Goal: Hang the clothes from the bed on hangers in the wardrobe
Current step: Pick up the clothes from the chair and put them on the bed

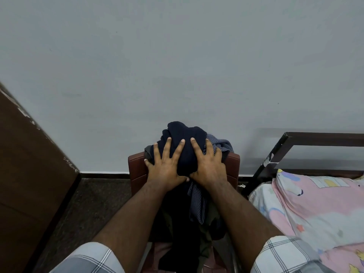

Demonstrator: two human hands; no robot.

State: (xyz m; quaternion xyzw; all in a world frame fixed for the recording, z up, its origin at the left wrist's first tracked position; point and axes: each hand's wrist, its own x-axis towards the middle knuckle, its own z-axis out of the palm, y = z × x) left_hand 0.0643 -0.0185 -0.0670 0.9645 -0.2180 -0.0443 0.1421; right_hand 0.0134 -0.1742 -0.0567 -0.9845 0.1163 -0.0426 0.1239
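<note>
Wall (177, 66) close behind chair (136, 170)

A red-brown chair (136, 170) stood against the grey wall (177, 66); a brown door (29, 164) stood at left.

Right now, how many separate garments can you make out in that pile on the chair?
3, maybe more hidden. A dark navy garment on top under both hands, a blue striped shirt hanging beneath the right hand, and an olive garment low at the front.

Both my arms reach forward, near together. My left hand (165, 166) and right hand (208, 164) lie palms down, fingers splayed (thumbs almost meeting), pressing flat.
</note>
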